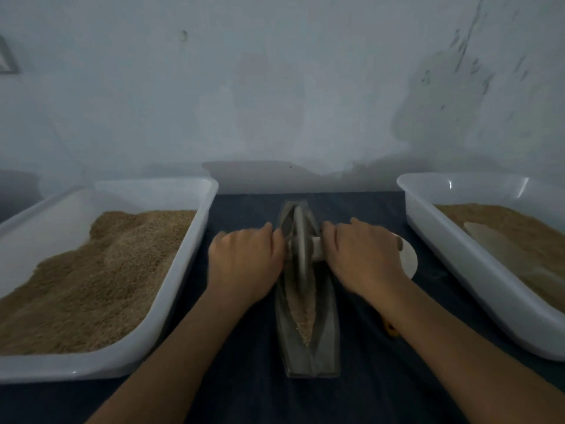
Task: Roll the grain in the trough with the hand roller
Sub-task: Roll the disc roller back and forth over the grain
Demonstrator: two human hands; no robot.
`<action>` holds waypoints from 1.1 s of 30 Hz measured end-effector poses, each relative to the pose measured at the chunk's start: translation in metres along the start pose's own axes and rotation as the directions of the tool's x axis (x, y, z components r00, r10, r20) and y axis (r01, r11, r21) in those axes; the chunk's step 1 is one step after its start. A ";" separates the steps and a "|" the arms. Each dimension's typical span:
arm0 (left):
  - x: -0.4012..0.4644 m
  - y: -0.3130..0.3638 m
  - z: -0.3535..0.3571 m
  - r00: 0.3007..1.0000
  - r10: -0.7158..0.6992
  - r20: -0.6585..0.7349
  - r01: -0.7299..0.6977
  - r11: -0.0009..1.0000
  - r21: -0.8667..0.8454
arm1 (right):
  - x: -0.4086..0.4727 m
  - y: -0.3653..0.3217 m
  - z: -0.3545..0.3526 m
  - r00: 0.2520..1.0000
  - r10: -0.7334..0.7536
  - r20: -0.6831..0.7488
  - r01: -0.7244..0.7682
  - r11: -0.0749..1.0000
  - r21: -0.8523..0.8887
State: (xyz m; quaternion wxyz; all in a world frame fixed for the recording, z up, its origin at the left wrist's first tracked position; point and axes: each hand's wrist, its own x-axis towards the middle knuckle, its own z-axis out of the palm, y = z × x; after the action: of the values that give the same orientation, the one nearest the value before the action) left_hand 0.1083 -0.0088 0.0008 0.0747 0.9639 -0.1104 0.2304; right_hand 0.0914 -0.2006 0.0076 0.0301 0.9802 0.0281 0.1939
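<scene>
A long, narrow grey boat-shaped trough [308, 347] lies lengthwise on the dark blue cloth-covered desk [244, 393], its far end toward the pale wall [275, 87]. A grey disc-shaped hand roller [301, 249] stands upright on edge in the trough's groove, in its far half. Left hand [244, 264]: fingers curled over the roller's handle on the left side of the disc; the handle itself is hidden under the hand. Right hand [363, 258]: fingers curled round the pale cylindrical handle [317, 249] on the right side, a short length visible between hand and disc. Tan crushed grain [304, 319] lies in the groove nearer the person than the disc. Large white plastic tray [61, 367] to the left, holding a heap of brown grain; second white plastic tray [458, 255] to the right, also with brown grain. A round white flat object [408, 258] lies on the desk just behind the right hand, partly hidden; what it is cannot be told
</scene>
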 end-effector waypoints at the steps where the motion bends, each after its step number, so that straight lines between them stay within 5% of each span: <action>1: -0.017 -0.005 -0.005 1.000 0.009 -0.029 -0.010 0.998 -0.054 | -0.020 -0.001 -0.004 0.998 -0.019 -0.062 0.020 1.000 0.015; 4: -0.057 -0.013 -0.017 0.982 0.102 -0.162 -0.121 0.986 -0.114 | -0.064 0.000 -0.012 0.961 0.005 -0.275 0.021 0.996 0.090; 6: -0.066 -0.012 -0.021 0.975 0.125 -0.185 -0.147 0.983 -0.109 | -0.073 0.001 -0.017 0.956 -0.020 -0.293 0.046 0.996 0.082; 17: 0.070 0.000 0.018 0.988 -0.096 0.119 0.084 0.991 0.103 | 0.069 0.010 0.008 0.989 0.030 0.147 -0.024 0.999 -0.043; 23: -0.033 -0.005 -0.007 0.999 -0.016 -0.052 0.008 0.990 -0.144 | -0.035 -0.004 -0.010 0.978 0.010 -0.206 0.021 0.989 0.147; 27: -0.076 -0.017 -0.025 0.994 0.055 -0.098 -0.074 0.978 -0.197 | -0.070 -0.006 -0.026 0.957 -0.039 -0.287 0.079 0.988 0.130; 30: -0.052 -0.013 -0.014 0.999 0.031 -0.031 -0.037 0.973 -0.228 | -0.050 -0.010 -0.023 0.974 -0.011 -0.228 0.041 0.991 0.129; 33: 0.002 -0.005 0.008 1.000 -0.020 -0.005 0.020 1.000 0.001 | 0.007 -0.008 -0.009 0.999 0.034 -0.006 -0.033 0.999 0.035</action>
State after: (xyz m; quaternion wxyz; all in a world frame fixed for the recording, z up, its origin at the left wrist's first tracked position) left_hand 0.1150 -0.0063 -0.0060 0.0767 0.9645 -0.1006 0.2319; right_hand 0.0946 -0.1912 0.0177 0.0097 0.9802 0.0151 0.1972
